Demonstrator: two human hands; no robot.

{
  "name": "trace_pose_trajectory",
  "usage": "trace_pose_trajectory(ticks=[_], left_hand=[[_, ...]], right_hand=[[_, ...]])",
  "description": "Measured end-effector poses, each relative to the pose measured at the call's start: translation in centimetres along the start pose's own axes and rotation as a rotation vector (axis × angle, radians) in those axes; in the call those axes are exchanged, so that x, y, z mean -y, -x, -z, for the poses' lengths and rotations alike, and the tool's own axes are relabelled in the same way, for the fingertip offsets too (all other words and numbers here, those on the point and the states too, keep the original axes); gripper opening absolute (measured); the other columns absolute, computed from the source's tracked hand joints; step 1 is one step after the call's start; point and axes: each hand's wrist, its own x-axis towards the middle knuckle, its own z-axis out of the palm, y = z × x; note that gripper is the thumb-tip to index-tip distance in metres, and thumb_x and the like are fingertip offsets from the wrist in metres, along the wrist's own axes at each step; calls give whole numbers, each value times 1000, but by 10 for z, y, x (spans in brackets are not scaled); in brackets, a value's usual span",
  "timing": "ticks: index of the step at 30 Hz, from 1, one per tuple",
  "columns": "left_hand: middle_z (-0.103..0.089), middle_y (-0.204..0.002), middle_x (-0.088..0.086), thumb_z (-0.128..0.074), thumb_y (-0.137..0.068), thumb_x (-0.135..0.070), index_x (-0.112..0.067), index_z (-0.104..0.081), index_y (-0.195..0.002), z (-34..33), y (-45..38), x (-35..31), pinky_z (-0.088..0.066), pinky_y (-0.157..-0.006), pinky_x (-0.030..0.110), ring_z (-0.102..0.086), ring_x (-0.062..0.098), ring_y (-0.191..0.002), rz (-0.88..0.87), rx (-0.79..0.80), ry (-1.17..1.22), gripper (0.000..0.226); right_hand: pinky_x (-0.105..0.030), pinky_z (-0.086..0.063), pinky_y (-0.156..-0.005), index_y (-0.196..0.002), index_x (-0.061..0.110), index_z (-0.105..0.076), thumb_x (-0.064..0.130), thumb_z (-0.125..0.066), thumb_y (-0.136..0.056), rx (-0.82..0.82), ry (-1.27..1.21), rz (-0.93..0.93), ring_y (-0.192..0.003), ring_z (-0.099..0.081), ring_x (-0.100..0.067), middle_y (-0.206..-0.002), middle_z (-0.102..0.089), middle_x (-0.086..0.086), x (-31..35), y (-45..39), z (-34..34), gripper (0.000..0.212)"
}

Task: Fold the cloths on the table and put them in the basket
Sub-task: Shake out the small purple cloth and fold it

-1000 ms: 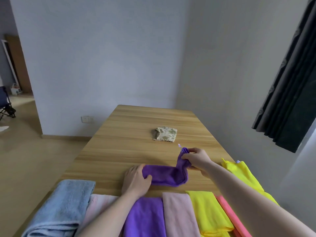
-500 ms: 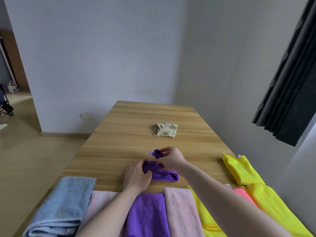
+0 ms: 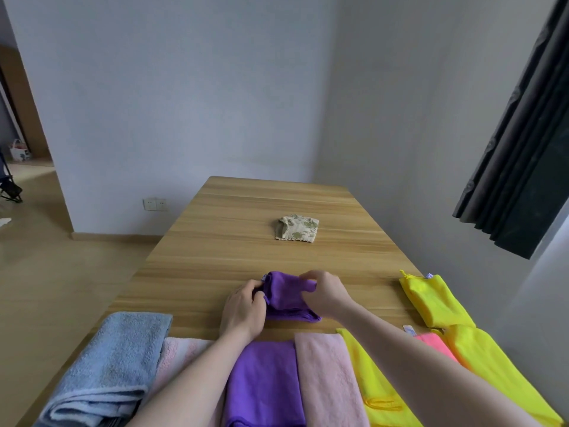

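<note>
A small purple cloth lies folded into a compact bundle on the wooden table, near its front. My left hand grips the bundle's left edge. My right hand pinches the folded-over top layer at its right side. Along the front edge lie a blue towel, a pale pink cloth, a larger purple cloth, a dusty pink cloth and a yellow cloth. No basket is in view.
A folded beige floral cloth sits further back on the table. At the right edge lie a yellow cloth, a bright pink cloth and another yellow one. Walls stand behind and right; a dark curtain hangs right.
My right hand carried the purple cloth's right end over to the left, folding it in half, and now holds the top layer. My left hand stayed at the left edge.
</note>
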Motion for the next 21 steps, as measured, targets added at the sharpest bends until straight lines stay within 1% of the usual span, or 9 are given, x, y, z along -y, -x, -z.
trace_pose_trajectory(ticks=[3,5,8,9,11,13,15,18,21], left_hand=[[-69,-97,-8,-34,-85,-52,-30,-67,-89,1,2,-1,-46,-78,36,-61,21,-97,9,-35,58,40],[-65,-87,-10,-40,-89,-62,-27,-64,-73,2,2,-3,-42,-73,34,-59,17,-91,-7,-75,52,45],[-61,-93,-14,-63,-85,-59,-30,-66,-82,1,1,-2,-45,-77,32,-57,12,-91,-9,-100,-31,29],[-61,-92,-13,-68,-83,-54,-30,-65,-83,1,1,-2,-45,-74,31,-58,13,-89,-14,-107,-66,25],[-62,-83,-11,-72,-82,-46,-28,-64,-79,0,0,-1,-41,-65,29,-59,16,-81,-20,-119,-99,21],[-63,-72,-9,-72,-81,-42,-27,-64,-79,-1,0,-1,-40,-60,29,-60,17,-74,-10,-119,-103,18],[-65,-74,-10,-71,-81,-40,-27,-65,-83,0,0,0,-40,-60,28,-62,17,-74,-6,-123,-104,14],[-67,-83,-12,-71,-82,-38,-30,-65,-88,0,0,0,-41,-61,28,-63,15,-78,-5,-115,-99,12],[-68,-83,-13,-71,-83,-35,-30,-65,-90,-1,1,0,-42,-61,28,-62,14,-77,9,-95,-79,10]], right_hand=[[-25,-47,-94,-126,28,-69,21,-57,-82,29,30,46,-121,-59,-20,-132,-65,3,-5,1,-8,46],[-25,-45,-99,-125,27,-70,20,-59,-84,13,38,90,-125,-56,-19,-137,-62,6,-4,2,-10,43],[-25,-40,-104,-125,27,-71,21,-61,-87,30,89,186,-129,-53,-18,-141,-59,7,-3,3,-12,40],[-25,-36,-107,-126,28,-71,23,-61,-89,45,122,222,-131,-50,-18,-143,-58,7,-4,5,-14,39],[-24,-25,-111,-129,30,-68,29,-59,-93,78,201,282,-137,-44,-14,-146,-55,6,-9,7,-19,38],[-23,-21,-112,-131,31,-67,34,-57,-95,97,239,304,-139,-40,-12,-147,-54,6,-15,7,-23,38],[-27,-27,-111,-129,36,-67,40,-56,-93,90,244,292,-138,-40,-16,-146,-54,10,-15,6,-23,38],[-40,-36,-108,-128,39,-66,42,-58,-90,27,265,268,-134,-36,-24,-150,-45,10,-5,5,-19,39],[-45,-33,-114,-142,36,-53,35,-58,-89,48,289,303,-144,-26,-25,-162,-29,8,6,5,-20,53]])
